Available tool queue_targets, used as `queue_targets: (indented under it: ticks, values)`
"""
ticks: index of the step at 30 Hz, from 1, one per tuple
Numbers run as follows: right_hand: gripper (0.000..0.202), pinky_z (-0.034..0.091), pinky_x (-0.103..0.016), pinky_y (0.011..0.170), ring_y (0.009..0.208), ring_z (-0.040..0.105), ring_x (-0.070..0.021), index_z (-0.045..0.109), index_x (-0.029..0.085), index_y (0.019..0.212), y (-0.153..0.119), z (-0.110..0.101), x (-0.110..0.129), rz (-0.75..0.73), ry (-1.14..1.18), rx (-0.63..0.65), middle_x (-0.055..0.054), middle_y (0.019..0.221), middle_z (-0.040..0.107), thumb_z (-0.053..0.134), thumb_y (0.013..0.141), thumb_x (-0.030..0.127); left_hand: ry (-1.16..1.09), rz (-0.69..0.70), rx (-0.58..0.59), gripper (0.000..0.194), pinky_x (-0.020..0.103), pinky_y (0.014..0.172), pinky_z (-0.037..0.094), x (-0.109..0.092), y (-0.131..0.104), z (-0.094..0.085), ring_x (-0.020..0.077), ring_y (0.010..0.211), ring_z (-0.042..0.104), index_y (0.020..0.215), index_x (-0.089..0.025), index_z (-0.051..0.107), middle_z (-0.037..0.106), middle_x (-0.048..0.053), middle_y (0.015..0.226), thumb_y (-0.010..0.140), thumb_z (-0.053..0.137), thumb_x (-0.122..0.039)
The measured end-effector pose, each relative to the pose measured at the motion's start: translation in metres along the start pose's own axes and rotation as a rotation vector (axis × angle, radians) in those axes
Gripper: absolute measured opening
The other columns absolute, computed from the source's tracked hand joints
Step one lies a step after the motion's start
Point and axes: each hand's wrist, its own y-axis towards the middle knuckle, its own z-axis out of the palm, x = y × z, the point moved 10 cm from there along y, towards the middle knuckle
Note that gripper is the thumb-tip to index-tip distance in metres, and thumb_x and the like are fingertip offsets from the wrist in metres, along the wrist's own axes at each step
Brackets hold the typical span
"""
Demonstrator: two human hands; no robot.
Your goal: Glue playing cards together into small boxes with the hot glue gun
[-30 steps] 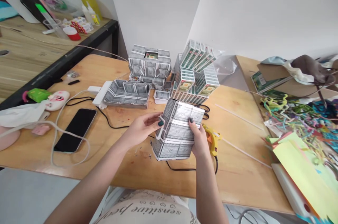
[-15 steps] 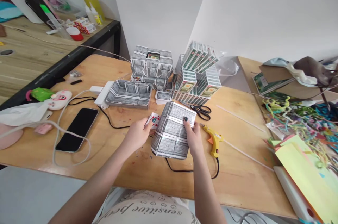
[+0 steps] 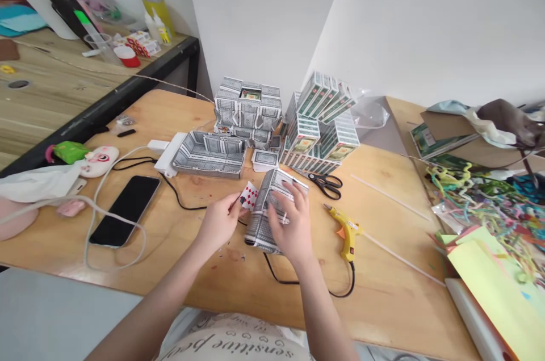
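My left hand (image 3: pixel 220 220) pinches a playing card (image 3: pixel 249 196), its face with red diamonds turned up, beside a box covered in grey-patterned playing cards (image 3: pixel 260 229). Over that box lies my right hand (image 3: pixel 294 231), its fingers spread across the top and hiding part of it. Behind the box is a small stack of playing cards (image 3: pixel 264 158), backs up. To the right rest black-handled scissors (image 3: pixel 327 184) and a yellow hot glue gun (image 3: pixel 347 230) with a glue stick in its rear.
Farther back stand an open card-covered tray (image 3: pixel 208 165), a larger card-covered structure (image 3: pixel 248 108) and stacked card boxes (image 3: pixel 306 131). On the left lie a phone (image 3: pixel 125 210) and looped white cable. Coloured papers (image 3: pixel 494 270) and pipe cleaners cover the right side.
My right hand has let go of the box's right edge and moved left over its top, fingers spreading. The box now sits turned and lower. My left hand keeps the card.
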Motion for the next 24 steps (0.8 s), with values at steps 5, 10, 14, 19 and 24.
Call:
queue_targets:
  ticks: [5,10,14,19,24]
  values:
    - [0.019,0.025,-0.055,0.103,0.128,0.026,-0.0316,0.068,0.024,0.089,0.008,0.026,0.021,-0.101,-0.107,0.238,-0.007,0.123,0.051,0.058,0.072,0.026,0.332,0.167,-0.183,0.034,0.026,0.063,0.049,-0.031,-0.006,-0.011,0.0178,0.066,0.065,0.11,-0.018,0.062,0.071,0.008,0.089,0.082,0.045,-0.027]
    - [0.024,0.031,-0.049,0.103,0.13,0.025,-0.0276,0.068,0.02,0.075,0.009,0.031,0.006,-0.024,-0.101,0.222,-0.009,0.119,0.054,0.046,0.074,0.009,0.406,0.24,-0.26,0.03,0.024,0.06,0.049,-0.042,-0.013,-0.009,0.0158,0.062,0.065,0.105,-0.019,0.065,0.072,0.006,0.09,0.082,0.047,-0.026]
    - [0.028,0.033,-0.046,0.102,0.127,0.03,-0.0254,0.065,0.019,0.07,0.012,0.026,0.002,0.015,-0.024,0.158,-0.01,0.111,0.058,0.042,0.076,0.006,0.455,0.313,-0.299,0.025,0.027,0.068,0.05,-0.045,-0.016,-0.005,0.0183,0.072,0.067,0.098,-0.024,0.067,0.071,0.004,0.092,0.082,0.048,-0.024]
    - [0.019,0.044,-0.039,0.085,0.093,0.057,-0.0219,0.065,0.022,0.077,0.012,0.015,-0.018,0.194,0.134,-0.013,-0.005,0.083,0.066,0.046,0.081,0.021,0.555,0.436,-0.344,0.024,0.027,0.078,0.048,-0.046,-0.022,0.004,0.0179,0.083,0.065,0.089,-0.025,0.068,0.071,0.003,0.089,0.082,0.047,-0.016]
    - [0.018,0.045,-0.03,0.065,0.063,0.059,-0.0174,0.062,0.021,0.078,0.0,0.027,-0.051,0.481,0.31,-0.051,-0.002,0.068,0.066,0.049,0.079,0.033,0.608,0.552,-0.337,0.024,0.025,0.081,0.046,-0.043,-0.023,0.011,0.0152,0.085,0.062,0.076,-0.024,0.065,0.069,0.002,0.087,0.081,0.045,-0.011]
